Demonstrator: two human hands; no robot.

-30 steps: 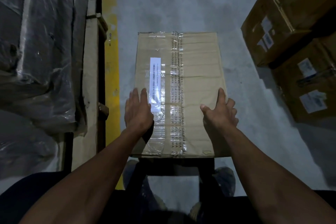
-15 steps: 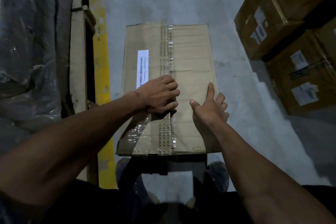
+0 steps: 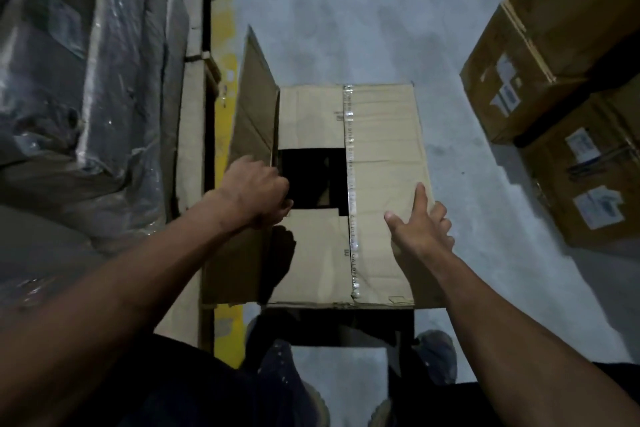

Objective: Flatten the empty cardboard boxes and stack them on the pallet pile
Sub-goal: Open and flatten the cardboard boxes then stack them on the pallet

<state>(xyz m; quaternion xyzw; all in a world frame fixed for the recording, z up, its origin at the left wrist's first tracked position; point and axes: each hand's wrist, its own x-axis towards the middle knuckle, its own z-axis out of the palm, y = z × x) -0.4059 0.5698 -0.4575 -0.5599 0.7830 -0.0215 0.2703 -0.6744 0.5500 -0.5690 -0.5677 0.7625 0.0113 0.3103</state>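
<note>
The cardboard box (image 3: 381, 184) stands on the grey floor (image 3: 346, 10), just in front of the person's shoes (image 3: 434, 357). Its left top flap (image 3: 254, 107) is lifted open — the dark inside shows between two inner flaps, while the right flap lies shut with a strip of clear tape (image 3: 349, 184) along its edge. The left hand (image 3: 256, 194) curls round the raised flap's edge. The right hand (image 3: 420, 229) rests on the shut flap, fingers spread. Stacked labelled boxes (image 3: 554, 80) stand at right — plastic-wrapped goods (image 3: 86, 80) at left beside a yellow floor line (image 3: 225, 121).
</note>
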